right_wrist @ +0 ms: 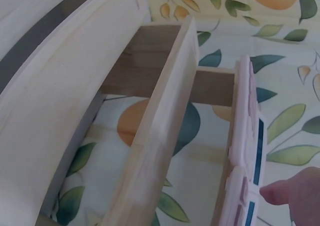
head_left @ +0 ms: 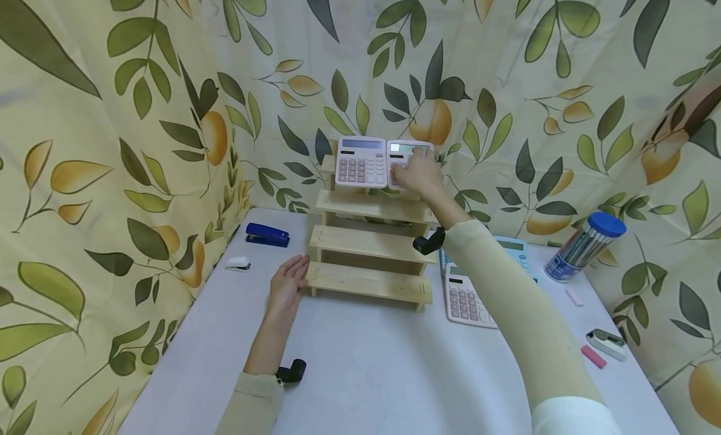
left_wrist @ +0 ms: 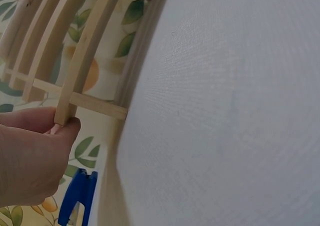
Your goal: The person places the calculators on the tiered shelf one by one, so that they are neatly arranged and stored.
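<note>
The right hand [head_left: 419, 172], fingers curled, holds the second pink calculator [head_left: 407, 153] on the tiered wooden stand's [head_left: 368, 244] top step; the left hand [head_left: 287, 285], fingers straight, steadies the bottom step. Best to seat the calculator flush beside the first pink calculator [head_left: 360, 161].

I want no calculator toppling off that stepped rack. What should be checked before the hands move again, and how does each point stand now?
1. Left hand steadies the wooden rack at its bottom step: ok.
2. Right hand on the second pink calculator: ok.
3. First pink calculator upright on the top step: ok.
4. Second calculator fully seated: cannot tell, the hand hides it.
5. Lower steps bare: ok.
</note>
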Motion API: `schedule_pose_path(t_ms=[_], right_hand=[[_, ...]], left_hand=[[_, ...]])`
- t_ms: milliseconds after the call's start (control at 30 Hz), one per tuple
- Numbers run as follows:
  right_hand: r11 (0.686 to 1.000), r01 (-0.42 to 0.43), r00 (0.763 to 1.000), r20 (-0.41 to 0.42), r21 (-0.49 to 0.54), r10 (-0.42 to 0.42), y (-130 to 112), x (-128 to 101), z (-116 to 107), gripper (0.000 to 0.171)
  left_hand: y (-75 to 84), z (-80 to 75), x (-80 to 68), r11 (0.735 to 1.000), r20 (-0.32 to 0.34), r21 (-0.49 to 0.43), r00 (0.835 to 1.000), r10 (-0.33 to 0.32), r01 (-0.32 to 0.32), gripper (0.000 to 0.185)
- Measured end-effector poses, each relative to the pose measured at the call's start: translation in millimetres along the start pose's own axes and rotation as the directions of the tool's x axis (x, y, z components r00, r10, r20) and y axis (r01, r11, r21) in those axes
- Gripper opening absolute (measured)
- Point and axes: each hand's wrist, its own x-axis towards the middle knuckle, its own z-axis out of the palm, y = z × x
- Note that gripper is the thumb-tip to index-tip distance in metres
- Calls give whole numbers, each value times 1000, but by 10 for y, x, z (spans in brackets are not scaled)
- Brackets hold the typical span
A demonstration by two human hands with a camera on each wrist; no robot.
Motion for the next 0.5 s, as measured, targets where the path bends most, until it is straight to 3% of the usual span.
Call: schedule_pose_path(t_ms=[333, 500], right_hand=[[1000, 9, 1000, -5, 28, -9, 20, -54, -29, 74], [992, 43, 999, -35, 118, -39, 125, -49, -58, 73]], left_hand=[[-10, 4, -6, 1000, 9, -12, 1000, 11, -11, 75], [8, 15, -22, 1000, 5, -9, 1000, 10, -10, 75]])
